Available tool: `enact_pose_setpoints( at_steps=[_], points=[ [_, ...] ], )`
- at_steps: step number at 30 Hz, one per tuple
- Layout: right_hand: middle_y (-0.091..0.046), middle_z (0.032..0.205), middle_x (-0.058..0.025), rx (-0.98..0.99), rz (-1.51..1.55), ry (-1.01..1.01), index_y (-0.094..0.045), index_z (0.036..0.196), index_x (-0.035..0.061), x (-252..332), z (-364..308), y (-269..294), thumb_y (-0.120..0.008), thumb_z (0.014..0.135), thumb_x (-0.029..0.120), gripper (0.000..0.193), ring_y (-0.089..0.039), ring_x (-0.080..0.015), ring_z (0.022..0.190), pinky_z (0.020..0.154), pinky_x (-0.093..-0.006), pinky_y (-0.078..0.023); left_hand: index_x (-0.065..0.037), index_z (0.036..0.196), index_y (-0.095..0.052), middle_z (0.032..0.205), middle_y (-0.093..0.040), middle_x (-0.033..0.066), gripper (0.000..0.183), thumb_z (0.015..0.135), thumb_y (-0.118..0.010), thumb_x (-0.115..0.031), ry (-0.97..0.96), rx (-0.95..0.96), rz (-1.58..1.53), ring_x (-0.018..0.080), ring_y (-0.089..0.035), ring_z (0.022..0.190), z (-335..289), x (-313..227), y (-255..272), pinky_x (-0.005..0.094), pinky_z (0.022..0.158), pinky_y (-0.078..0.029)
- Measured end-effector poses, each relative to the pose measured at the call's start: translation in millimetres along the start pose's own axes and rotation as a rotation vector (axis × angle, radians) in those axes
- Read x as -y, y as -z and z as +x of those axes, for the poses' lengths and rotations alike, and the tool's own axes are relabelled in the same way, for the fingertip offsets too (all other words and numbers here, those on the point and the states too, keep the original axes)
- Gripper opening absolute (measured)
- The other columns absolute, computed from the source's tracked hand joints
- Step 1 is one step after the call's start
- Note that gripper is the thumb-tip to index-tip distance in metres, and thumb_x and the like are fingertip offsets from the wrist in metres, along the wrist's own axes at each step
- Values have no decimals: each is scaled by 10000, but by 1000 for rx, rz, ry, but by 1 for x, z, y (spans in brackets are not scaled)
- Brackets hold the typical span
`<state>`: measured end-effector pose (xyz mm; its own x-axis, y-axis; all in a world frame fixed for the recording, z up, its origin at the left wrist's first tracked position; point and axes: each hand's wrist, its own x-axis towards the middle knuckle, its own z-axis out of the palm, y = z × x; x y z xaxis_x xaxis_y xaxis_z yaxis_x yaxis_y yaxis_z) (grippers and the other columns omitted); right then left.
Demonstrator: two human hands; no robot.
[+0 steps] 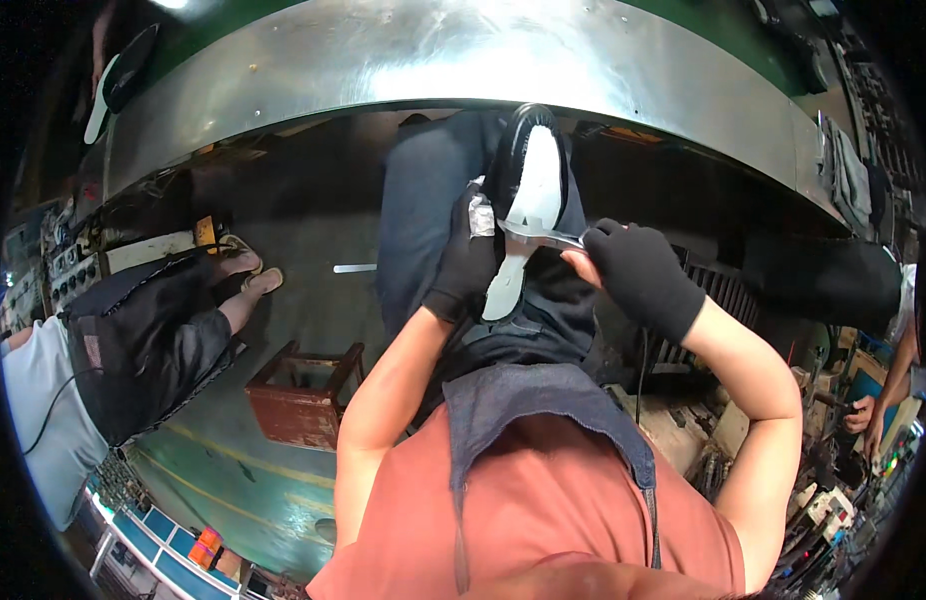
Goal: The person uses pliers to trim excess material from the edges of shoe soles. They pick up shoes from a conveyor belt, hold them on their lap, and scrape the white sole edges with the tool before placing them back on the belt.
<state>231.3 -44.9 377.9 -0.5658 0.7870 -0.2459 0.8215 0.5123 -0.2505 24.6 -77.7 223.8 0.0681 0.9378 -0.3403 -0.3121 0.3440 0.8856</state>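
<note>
**Black shoe worked across the lap, both hands engaged**

A glossy black shoe with a pale white underside (pixel 539 178) lies sole-up over the person's dark blue trousers (pixel 423 195), toe pointing away, heel toward the body. It sits just short of the long brushed-metal surface (pixel 463 50) and apart from it.

Left hand (pixel 461 250), in a black glove with silvery-white wrapping (pixel 481 215) on one digit: grip closed against the shoe's left side; the fingers beneath are hidden. Right hand (pixel 638 265), in a black glove leaving the thumb tip exposed: grip clamped on the near end of a slim, shiny metal tool (pixel 555 238). The tool lies across the narrow waist of the sole; its exact type cannot be told.

Surroundings: a reddish-brown wooden stool (pixel 298 415) stands on the floor to the left. Beyond it is a co-worker in a black apron (pixel 138 350) and sandals. At the far right edge, another person's hands (pixel 865 420) are visible near cluttered equipment.
</note>
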Motion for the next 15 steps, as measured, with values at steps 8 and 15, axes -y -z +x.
enact_pose_setpoints(
  at_steps=[8,15],
  points=[
    [-601,726,-161,-73,187,190,-595,786,47,-48,16,-53,-593,889,420,387,-617,-345,660,584,-401,-481,26,1335,-398,1273,-479,255,532,874,-564,-183,-566,-260,800,410,-472,1178,2,-18,-18,421,995,-390],
    [-604,663,-215,476,48,196,-680,775,45,-40,19,40,-543,896,440,435,-631,-364,644,599,-436,-481,23,1365,-304,1292,-452,301,574,901,-532,-226,-327,-241,933,467,-473,1158,1,-27,-12,479,941,-427]
  ],
)
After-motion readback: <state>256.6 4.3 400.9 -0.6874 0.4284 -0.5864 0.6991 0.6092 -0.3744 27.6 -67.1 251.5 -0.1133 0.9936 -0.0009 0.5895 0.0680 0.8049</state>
